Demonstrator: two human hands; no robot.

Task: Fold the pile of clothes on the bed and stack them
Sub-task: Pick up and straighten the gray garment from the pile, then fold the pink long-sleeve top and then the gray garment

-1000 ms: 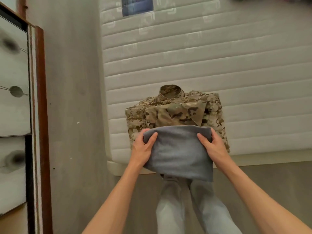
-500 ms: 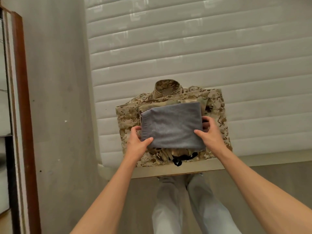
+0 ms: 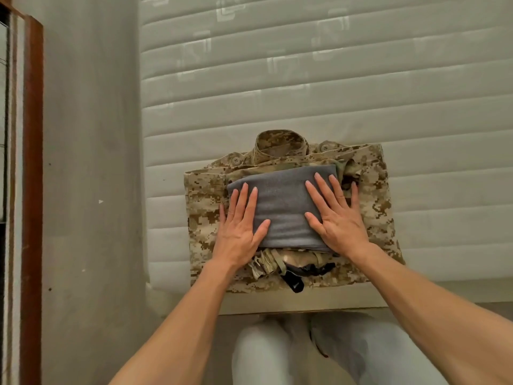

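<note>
In the head view, a folded grey garment [image 3: 280, 207] lay on top of a stack of folded clothes in the lower middle of the frame, near the bed's near edge. Beneath it sat a folded camouflage jacket [image 3: 205, 195], its collar standing up toward the upper side of the stack, and between the two a lighter camouflage piece [image 3: 274, 262] showed at the near edge, with a black strap [image 3: 298, 279] poking out below it. The left hand [image 3: 238, 226] pressed flat on the left part of the grey garment, fingers straight and slightly spread, its outer fingers lapping onto the jacket. The right hand [image 3: 337, 215] pressed flat on the right part, fingers likewise straight and spread, the little finger reaching past the grey edge. The two hands lay apart, side by side, with bare grey cloth between them. The stack rested on a quilted white mattress [image 3: 305, 79] filling the upper right of the frame. A grey floor [image 3: 91, 162] ran down the left, with a wooden-framed cabinet [image 3: 30, 190] at the far left edge. The person's light trousers [image 3: 266, 354] showed at the bottom.
</note>
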